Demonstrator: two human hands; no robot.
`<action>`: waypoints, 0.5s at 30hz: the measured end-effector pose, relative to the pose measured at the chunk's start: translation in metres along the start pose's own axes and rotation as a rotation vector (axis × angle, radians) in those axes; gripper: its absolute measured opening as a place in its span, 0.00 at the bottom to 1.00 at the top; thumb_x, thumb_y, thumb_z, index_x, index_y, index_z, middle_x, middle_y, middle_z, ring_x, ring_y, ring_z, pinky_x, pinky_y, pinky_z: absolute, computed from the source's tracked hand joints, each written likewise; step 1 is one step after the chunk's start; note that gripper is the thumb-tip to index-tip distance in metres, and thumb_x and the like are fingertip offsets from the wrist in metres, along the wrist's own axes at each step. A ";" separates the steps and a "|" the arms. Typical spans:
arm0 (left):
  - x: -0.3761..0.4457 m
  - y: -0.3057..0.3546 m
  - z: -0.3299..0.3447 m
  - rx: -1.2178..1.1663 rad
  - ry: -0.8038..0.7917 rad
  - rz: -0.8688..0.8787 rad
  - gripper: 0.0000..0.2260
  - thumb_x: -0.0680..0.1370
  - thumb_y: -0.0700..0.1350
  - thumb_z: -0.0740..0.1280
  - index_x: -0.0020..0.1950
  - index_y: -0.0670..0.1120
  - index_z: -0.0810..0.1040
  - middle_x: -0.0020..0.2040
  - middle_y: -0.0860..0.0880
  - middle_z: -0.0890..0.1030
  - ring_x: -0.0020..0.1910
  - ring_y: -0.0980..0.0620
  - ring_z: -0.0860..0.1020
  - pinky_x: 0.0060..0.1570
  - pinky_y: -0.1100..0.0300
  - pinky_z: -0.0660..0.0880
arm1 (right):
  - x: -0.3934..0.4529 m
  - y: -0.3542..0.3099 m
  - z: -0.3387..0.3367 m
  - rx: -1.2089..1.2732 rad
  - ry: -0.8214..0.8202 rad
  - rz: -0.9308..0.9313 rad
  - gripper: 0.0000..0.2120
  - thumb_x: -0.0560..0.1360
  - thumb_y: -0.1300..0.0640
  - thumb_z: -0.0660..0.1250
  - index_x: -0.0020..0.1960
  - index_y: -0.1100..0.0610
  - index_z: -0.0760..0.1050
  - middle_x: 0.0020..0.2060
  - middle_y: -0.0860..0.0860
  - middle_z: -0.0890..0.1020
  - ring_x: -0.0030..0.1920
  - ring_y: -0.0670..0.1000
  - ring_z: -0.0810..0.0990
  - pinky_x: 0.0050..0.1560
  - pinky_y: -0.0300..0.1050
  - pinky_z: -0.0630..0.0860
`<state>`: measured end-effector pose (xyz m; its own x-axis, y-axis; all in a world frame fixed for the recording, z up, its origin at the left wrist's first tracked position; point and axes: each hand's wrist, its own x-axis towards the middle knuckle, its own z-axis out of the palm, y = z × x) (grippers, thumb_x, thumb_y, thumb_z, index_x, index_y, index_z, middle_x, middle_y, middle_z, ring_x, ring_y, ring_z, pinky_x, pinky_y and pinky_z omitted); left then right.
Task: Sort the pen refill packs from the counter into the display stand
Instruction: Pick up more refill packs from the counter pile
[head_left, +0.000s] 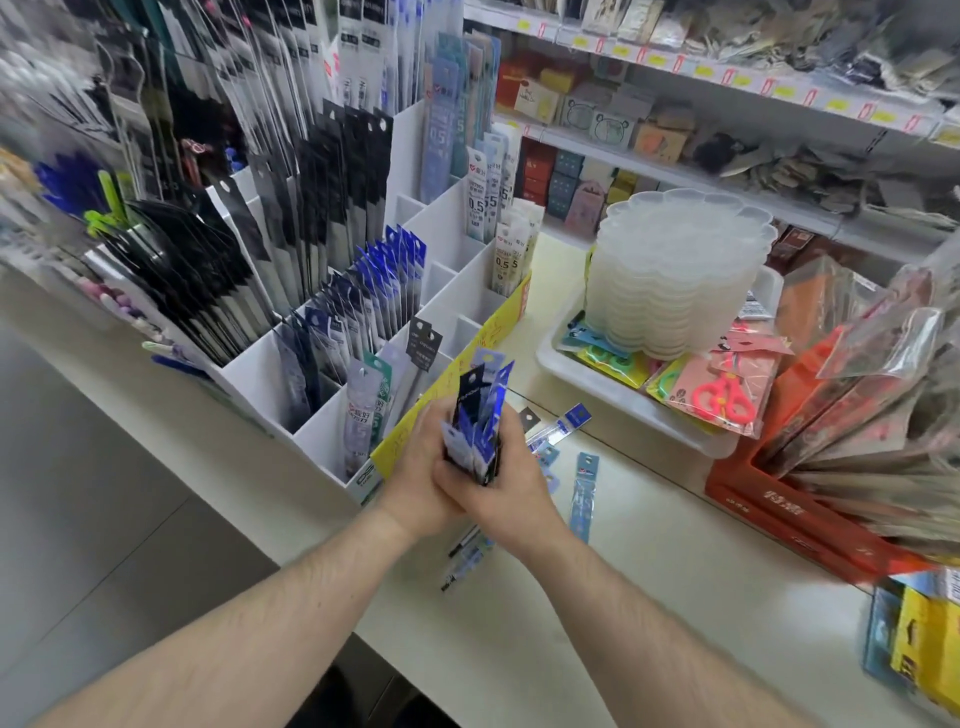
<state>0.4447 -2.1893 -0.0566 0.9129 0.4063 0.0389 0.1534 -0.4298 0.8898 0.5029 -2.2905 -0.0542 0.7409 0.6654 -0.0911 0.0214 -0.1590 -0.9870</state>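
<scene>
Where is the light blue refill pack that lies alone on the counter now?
In the head view the light blue refill pack lies flat on the counter, just right of the right hand, in front of the white tray.

Refill packs (480, 415) — glossy clear plastic

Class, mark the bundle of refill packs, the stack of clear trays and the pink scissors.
bundle of refill packs (480, 415), head view, blue fronts above the hands.
stack of clear trays (675, 275), head view, stack's side.
pink scissors (724, 400), head view, handle loops.
</scene>
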 end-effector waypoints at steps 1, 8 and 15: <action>-0.001 0.006 0.002 -0.128 0.048 0.020 0.14 0.75 0.42 0.67 0.60 0.46 0.72 0.53 0.43 0.73 0.51 0.47 0.72 0.49 0.62 0.75 | 0.000 0.003 0.001 -0.014 -0.010 0.010 0.34 0.65 0.53 0.75 0.69 0.43 0.67 0.56 0.45 0.82 0.57 0.43 0.81 0.61 0.44 0.75; -0.007 -0.001 0.008 -0.324 0.248 0.029 0.09 0.81 0.37 0.54 0.49 0.43 0.72 0.39 0.46 0.72 0.40 0.52 0.73 0.43 0.59 0.73 | 0.000 0.008 0.000 -0.062 -0.084 0.079 0.35 0.68 0.58 0.77 0.69 0.44 0.66 0.49 0.36 0.80 0.52 0.37 0.79 0.50 0.29 0.72; 0.002 -0.003 0.013 -0.295 0.150 -0.249 0.25 0.63 0.38 0.75 0.57 0.54 0.76 0.48 0.56 0.79 0.45 0.66 0.79 0.47 0.66 0.77 | 0.002 -0.015 -0.004 0.185 -0.174 0.092 0.34 0.67 0.53 0.70 0.72 0.54 0.68 0.59 0.43 0.81 0.62 0.42 0.78 0.63 0.37 0.72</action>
<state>0.4510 -2.1972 -0.0652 0.7932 0.5909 -0.1473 0.2272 -0.0627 0.9718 0.5070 -2.2900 -0.0389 0.6069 0.7726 -0.1868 -0.1750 -0.0993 -0.9795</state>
